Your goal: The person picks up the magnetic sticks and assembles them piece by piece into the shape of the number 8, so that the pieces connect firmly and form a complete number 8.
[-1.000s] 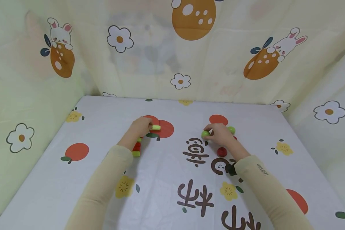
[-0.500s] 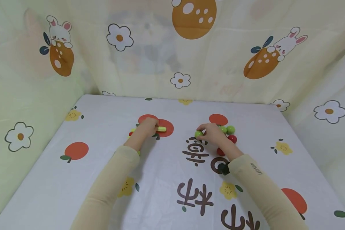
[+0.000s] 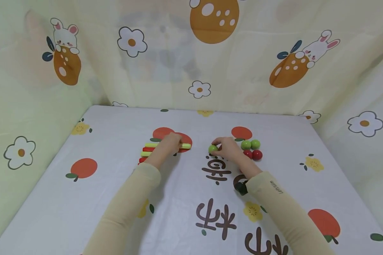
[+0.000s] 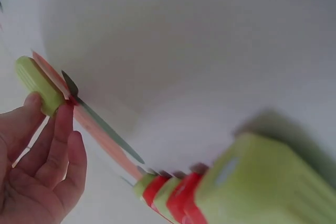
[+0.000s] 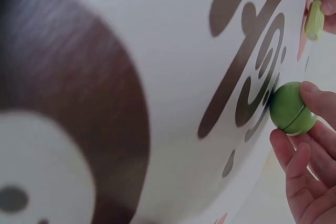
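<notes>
My left hand (image 3: 170, 143) pinches a short, light-green ridged stick (image 4: 39, 85) between thumb and fingertips, low over the cloth. Beside that forearm lies a row of red and light-green sticks (image 3: 148, 149), partly hidden by the arm; in the left wrist view the nearest green one looms large. Thumb and fingers of my right hand (image 3: 229, 149) grip a shiny green ball (image 5: 287, 107), which has a seam around it, close to the tablecloth. Behind this hand sit two green balls (image 3: 246, 145) and two red balls (image 3: 257, 154), one red partly covered.
The white tablecloth (image 3: 175, 219) bears printed red fruits, yellow flowers and large brown characters (image 3: 215, 219). A patterned cream curtain (image 3: 166, 71) hangs along the back and both sides. A black object (image 3: 241, 188) is at my right cuff.
My left hand has moved to the right with the green stick, uncovering more of the row. My right hand has moved left with the green ball, away from the other balls.
</notes>
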`<state>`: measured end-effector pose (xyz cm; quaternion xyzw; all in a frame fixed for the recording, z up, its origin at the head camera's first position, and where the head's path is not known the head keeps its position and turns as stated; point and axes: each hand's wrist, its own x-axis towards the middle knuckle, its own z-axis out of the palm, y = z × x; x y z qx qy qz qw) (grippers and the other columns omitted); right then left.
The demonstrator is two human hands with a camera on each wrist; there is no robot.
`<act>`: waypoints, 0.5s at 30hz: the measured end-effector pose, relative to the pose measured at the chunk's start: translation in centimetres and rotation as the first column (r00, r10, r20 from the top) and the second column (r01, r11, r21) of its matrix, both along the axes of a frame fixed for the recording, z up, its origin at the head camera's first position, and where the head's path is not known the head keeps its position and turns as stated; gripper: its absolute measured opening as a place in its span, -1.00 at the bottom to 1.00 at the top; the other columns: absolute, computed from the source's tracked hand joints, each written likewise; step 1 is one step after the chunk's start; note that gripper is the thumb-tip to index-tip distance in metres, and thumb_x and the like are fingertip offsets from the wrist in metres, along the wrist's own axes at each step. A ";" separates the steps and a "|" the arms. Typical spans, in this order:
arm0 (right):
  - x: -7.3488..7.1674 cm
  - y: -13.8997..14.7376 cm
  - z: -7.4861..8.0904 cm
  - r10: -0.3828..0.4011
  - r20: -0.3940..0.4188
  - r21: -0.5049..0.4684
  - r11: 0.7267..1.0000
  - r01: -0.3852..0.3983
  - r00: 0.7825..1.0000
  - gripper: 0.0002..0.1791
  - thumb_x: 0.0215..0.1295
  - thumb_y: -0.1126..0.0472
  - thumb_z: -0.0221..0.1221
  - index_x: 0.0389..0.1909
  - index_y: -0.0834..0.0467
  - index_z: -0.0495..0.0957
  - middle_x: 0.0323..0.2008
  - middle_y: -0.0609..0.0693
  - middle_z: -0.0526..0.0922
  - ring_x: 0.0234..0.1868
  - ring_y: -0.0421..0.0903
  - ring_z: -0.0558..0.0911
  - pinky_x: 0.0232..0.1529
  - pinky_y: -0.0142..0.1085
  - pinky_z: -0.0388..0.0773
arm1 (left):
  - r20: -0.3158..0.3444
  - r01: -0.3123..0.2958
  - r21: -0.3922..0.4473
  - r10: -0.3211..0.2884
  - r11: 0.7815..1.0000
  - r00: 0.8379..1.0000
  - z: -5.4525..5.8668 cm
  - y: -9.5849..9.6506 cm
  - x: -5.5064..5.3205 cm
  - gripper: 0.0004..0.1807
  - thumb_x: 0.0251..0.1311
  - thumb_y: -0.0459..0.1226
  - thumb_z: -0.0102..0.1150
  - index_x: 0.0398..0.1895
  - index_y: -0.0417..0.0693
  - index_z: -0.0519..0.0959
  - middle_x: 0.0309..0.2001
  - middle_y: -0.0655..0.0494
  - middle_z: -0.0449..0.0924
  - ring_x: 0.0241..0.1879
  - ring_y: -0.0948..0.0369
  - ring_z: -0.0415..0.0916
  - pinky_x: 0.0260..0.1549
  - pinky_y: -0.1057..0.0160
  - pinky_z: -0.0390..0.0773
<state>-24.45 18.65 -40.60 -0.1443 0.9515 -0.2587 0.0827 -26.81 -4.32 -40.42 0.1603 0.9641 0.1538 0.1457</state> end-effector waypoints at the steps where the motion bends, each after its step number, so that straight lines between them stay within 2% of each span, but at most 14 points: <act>1: 0.0 -0.2 0.0 0.001 -0.005 0.003 1.000 -0.001 1.000 -0.61 0.07 0.20 0.29 -0.06 0.25 0.54 -0.10 0.13 0.59 -0.26 -0.04 0.54 -0.29 -0.29 0.51 | -0.003 0.006 0.004 -0.006 1.000 1.000 0.1 0.1 0.1 -0.77 0.27 -0.32 0.01 -0.07 -0.16 0.56 -0.21 0.02 0.55 -0.31 0.17 0.47 -0.27 0.29 0.48; 6: -0.2 -1.0 -0.2 0.009 -0.016 -0.001 1.000 -0.009 1.000 -0.63 0.07 0.21 0.30 -0.08 0.25 0.55 -0.13 0.12 0.60 -0.24 -0.03 0.54 -0.21 -0.24 0.50 | -0.012 0.021 0.016 -0.021 1.000 1.000 0.2 0.4 0.4 -0.77 0.25 -0.32 0.03 -0.08 -0.15 0.57 -0.19 0.04 0.55 -0.24 0.15 0.43 -0.18 0.25 0.46; 15: -0.7 -2.1 -0.5 0.011 0.023 -0.027 1.000 -0.010 1.000 -0.58 0.08 0.22 0.29 -0.01 0.25 0.51 -0.08 0.13 0.58 -0.19 -0.02 0.55 -0.20 -0.25 0.51 | -0.055 0.033 0.011 -0.033 0.999 0.998 -0.3 0.7 0.3 -0.83 0.23 -0.33 0.04 -0.21 -0.12 0.60 -0.31 0.09 0.57 -0.33 0.18 0.44 -0.25 0.29 0.46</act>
